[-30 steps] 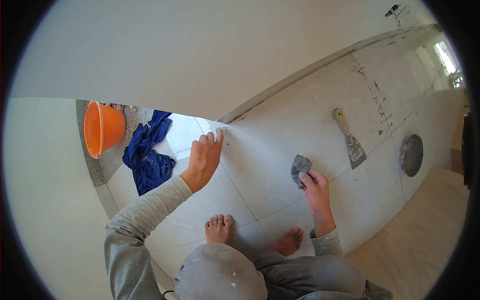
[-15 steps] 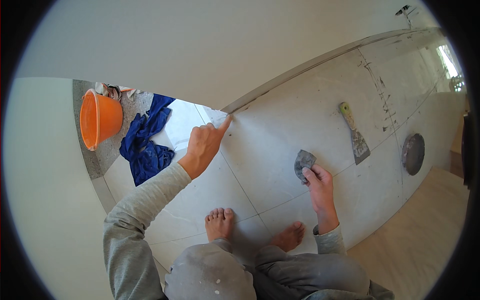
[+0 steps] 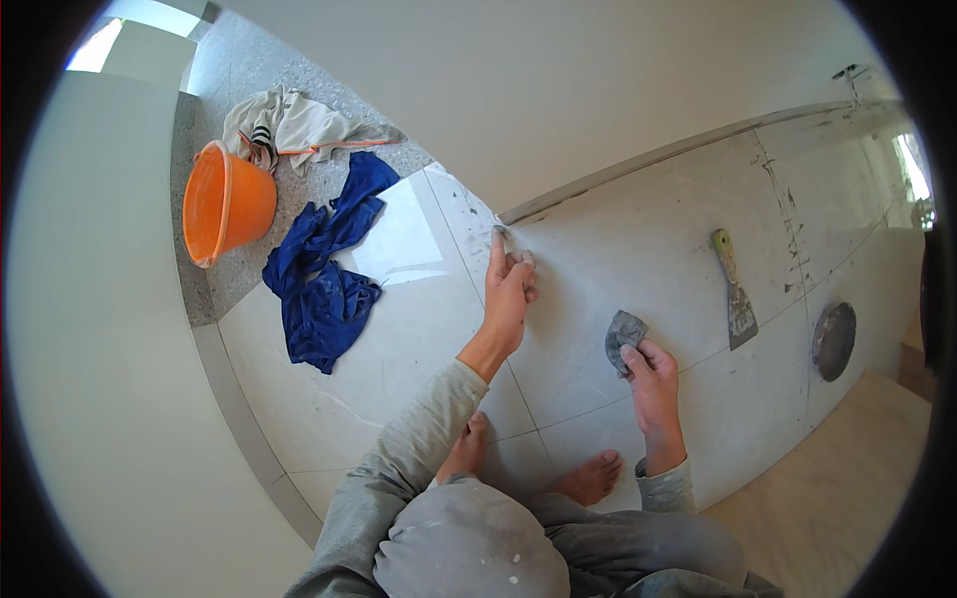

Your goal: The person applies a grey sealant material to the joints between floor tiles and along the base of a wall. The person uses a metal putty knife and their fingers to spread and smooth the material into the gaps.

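Note:
My left hand (image 3: 510, 287) reaches to the end of the white wall, its index finger stretched out and the other fingers curled loosely. Grey paste shows at that fingertip, which meets the corner where the wall's base strip (image 3: 598, 180) begins. Nothing is held in it. In my right hand (image 3: 655, 389), thumb and fingers pinch a flat, dark grey, paste-smeared piece (image 3: 625, 339) above the tiles; whether it is cloth or rubber I cannot tell. A putty knife (image 3: 736, 289) with a yellow-green handle and a caked blade lies on the floor to its right.
Pale floor tiles (image 3: 419, 339) run along the wall. A round dish of grey paste (image 3: 833, 341) stands at the right, near a wooden board (image 3: 827, 468). At the left are a blue cloth (image 3: 329, 309), an orange bucket (image 3: 249, 204) and a pale garment (image 3: 299, 125).
My left hand has turned over, its index finger now pointing away from me at the wall corner. The view has shifted left, showing more of the floor past the wall. My right hand keeps its grip.

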Demonstrator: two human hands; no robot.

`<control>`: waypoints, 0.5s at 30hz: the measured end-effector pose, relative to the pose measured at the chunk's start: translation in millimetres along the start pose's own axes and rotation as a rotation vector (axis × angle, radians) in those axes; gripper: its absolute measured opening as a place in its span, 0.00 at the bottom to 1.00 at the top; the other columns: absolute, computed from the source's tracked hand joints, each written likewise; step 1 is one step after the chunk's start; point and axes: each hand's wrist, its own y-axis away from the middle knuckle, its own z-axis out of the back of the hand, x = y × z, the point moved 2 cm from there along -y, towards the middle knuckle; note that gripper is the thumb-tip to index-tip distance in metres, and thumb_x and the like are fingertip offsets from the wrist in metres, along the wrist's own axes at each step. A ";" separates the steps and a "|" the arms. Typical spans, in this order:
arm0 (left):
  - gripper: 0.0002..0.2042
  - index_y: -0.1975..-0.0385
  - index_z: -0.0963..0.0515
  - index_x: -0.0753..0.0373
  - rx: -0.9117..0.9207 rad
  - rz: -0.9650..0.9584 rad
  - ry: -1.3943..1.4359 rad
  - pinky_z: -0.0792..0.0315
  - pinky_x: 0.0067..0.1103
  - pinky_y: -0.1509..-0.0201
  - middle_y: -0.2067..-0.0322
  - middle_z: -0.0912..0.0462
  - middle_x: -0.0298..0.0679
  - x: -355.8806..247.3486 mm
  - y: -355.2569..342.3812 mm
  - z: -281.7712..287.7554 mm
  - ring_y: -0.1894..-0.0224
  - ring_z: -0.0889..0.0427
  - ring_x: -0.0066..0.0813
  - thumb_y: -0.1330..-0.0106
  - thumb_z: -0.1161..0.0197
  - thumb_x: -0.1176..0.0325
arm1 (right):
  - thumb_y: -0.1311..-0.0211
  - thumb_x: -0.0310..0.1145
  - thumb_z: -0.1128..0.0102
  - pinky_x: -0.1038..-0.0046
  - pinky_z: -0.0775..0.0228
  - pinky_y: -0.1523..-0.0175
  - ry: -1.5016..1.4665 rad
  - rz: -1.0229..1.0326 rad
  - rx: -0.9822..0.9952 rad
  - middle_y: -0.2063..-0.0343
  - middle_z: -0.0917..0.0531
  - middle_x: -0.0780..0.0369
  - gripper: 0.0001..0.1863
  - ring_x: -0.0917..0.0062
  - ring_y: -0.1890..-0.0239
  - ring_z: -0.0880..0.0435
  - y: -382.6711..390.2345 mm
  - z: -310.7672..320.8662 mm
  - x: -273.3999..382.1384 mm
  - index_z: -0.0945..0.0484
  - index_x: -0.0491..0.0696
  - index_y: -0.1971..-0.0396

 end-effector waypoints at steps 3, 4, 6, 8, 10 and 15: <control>0.45 0.18 0.66 0.51 0.073 -0.033 0.074 0.36 0.17 0.65 0.60 0.31 0.29 -0.6 -1.9 -8.6 0.65 0.35 0.16 0.32 0.48 0.76 | 0.29 0.27 0.39 0.78 0.32 0.60 0.012 -0.022 0.023 0.68 0.19 0.70 0.03 0.87 0.66 0.25 1.2 3.0 -4.9 0.19 0.45 0.64; 0.46 0.18 0.67 0.51 0.074 -0.037 0.073 0.36 0.17 0.64 0.58 0.31 0.30 -3.3 0.5 -14.0 0.65 0.35 0.16 0.33 0.48 0.77 | 0.29 0.27 0.39 0.78 0.32 0.60 -0.004 -0.027 0.014 0.68 0.19 0.70 0.03 0.87 0.66 0.25 2.5 2.5 -5.4 0.19 0.45 0.65; 0.47 0.19 0.69 0.49 0.095 -0.047 0.076 0.35 0.16 0.62 0.53 0.33 0.32 -3.2 1.4 -17.8 0.63 0.35 0.16 0.33 0.49 0.78 | 0.29 0.26 0.40 0.78 0.32 0.60 -0.010 -0.031 0.017 0.68 0.19 0.70 0.03 0.87 0.66 0.25 3.9 4.8 -7.9 0.20 0.46 0.65; 0.47 0.19 0.71 0.49 0.103 -0.065 0.094 0.34 0.17 0.62 0.52 0.33 0.33 -5.6 4.5 -22.9 0.63 0.35 0.16 0.33 0.49 0.78 | 0.29 0.26 0.40 0.78 0.32 0.59 -0.012 -0.031 0.031 0.68 0.19 0.69 0.03 0.86 0.66 0.24 4.3 9.6 -11.7 0.20 0.46 0.64; 0.48 0.19 0.72 0.49 0.115 -0.077 0.108 0.34 0.17 0.62 0.51 0.33 0.33 -10.7 8.9 -26.5 0.63 0.35 0.16 0.33 0.49 0.78 | 0.29 0.26 0.40 0.78 0.32 0.59 -0.004 -0.036 0.023 0.68 0.19 0.69 0.03 0.86 0.66 0.24 5.0 8.1 -10.0 0.20 0.46 0.64; 0.48 0.21 0.78 0.49 0.158 -0.173 0.023 0.31 0.18 0.59 0.47 0.32 0.36 -19.9 21.1 -32.3 0.62 0.35 0.17 0.30 0.49 0.77 | 0.29 0.26 0.40 0.78 0.32 0.59 0.001 -0.050 -0.004 0.68 0.19 0.69 0.02 0.86 0.66 0.23 5.7 2.6 -4.0 0.20 0.46 0.65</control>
